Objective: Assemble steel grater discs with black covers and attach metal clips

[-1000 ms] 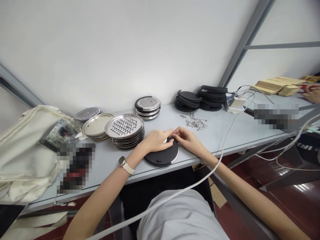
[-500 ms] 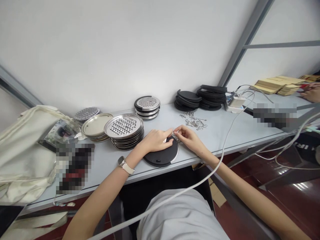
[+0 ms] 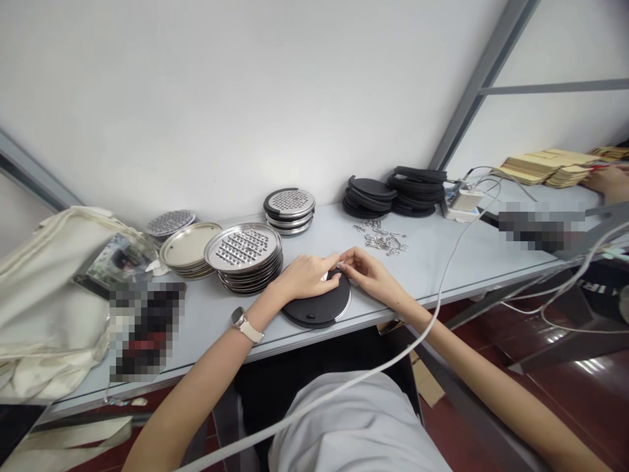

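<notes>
A round black disc with a metal rim (image 3: 318, 305) lies on the grey table (image 3: 442, 262) near its front edge. My left hand (image 3: 305, 276) rests on the disc's far edge, fingers curled and pressing it down. My right hand (image 3: 365, 270) meets it at the same spot, thumb and fingers pinched on a small metal piece that I cannot make out clearly. A loose pile of small metal clips (image 3: 382, 237) lies just beyond my right hand. A watch sits on my left wrist.
Stacks of perforated steel discs (image 3: 246, 257), (image 3: 289, 210) and plain steel plates (image 3: 190, 248) stand to the left. Black disc stacks (image 3: 368, 196), (image 3: 417, 190) sit at the back. A cloth bag (image 3: 44, 295) lies far left. A white cable (image 3: 442, 282) crosses. Another person's hand (image 3: 612, 180) is by cardboard piles (image 3: 545, 167).
My right hand drew back a little with the small metal piece, then closed in again on the disc's edge. My left hand has stayed on the disc.
</notes>
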A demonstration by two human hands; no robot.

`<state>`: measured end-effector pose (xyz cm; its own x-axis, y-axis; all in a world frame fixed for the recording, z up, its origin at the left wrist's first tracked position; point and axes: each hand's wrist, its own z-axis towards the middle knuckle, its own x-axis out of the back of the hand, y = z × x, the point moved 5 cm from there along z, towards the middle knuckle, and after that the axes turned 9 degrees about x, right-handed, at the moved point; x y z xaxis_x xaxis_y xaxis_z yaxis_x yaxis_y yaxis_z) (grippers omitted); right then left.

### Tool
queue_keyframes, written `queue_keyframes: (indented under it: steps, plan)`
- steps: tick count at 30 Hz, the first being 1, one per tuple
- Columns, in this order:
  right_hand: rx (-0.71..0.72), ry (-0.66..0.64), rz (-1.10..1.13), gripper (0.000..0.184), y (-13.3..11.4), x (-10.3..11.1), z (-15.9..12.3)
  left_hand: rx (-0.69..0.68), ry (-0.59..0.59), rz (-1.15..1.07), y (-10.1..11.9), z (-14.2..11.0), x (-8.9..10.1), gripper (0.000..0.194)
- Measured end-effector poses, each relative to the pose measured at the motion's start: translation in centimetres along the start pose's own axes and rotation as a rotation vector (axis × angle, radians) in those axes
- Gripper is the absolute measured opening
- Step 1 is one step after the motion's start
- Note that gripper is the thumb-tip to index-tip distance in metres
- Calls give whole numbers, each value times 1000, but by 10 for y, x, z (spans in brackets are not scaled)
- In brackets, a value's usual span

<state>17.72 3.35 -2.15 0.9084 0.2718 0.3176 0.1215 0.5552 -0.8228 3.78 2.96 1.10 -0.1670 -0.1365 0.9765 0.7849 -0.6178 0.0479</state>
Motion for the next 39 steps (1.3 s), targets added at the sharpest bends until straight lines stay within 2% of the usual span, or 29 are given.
queue_keyframes:
  steps: [5,12,17,23,30,34,39]
  plan:
    - [13,-36,-1,18,-2,-1,0,-16,3,8,1,-1,0,26]
    - [-14,-50,-111,20,1,1,-2,-27,15,10,0,-1,-1,26]
    - [-18,-26,-115,23,1,1,-3,-30,15,-6,0,-1,0,31]
    - [-51,-2,-22,28,6,2,-3,-14,15,2,0,-1,-1,29]
    - [-121,-35,156,29,11,0,0,-22,21,1,1,-1,0,24]
    - [-122,-26,89,29,11,2,0,-23,19,-4,1,-1,1,22]
    - [-48,-40,-85,28,6,2,-2,-24,13,-1,1,-1,2,21]
